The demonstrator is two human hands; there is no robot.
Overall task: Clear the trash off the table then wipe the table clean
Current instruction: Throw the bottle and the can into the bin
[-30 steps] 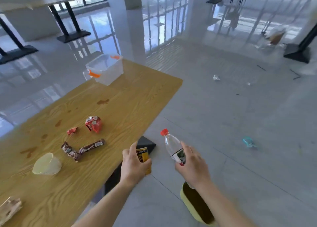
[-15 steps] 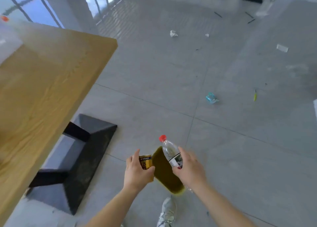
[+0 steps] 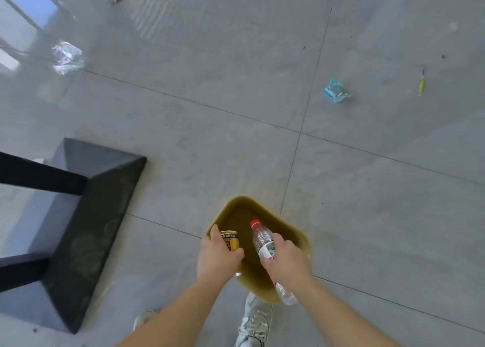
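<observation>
Now at the drop step. Hard glossy tile floor (image 3: 367, 189) means a miss rolls away, so lower both items below the rim of the bin (image 3: 241, 215), lower centre of the frame, before letting go. Right hand (image 3: 287, 260) grasps the bottle (image 3: 262, 239), left hand (image 3: 216, 257) grasps the can (image 3: 230, 243), both over the opening. Bin: olive plastic, rounded square, smooth walls. Bottle: clear ribbed plastic, red cap, 1 label. Can: small gold metal cylinder.
</observation>
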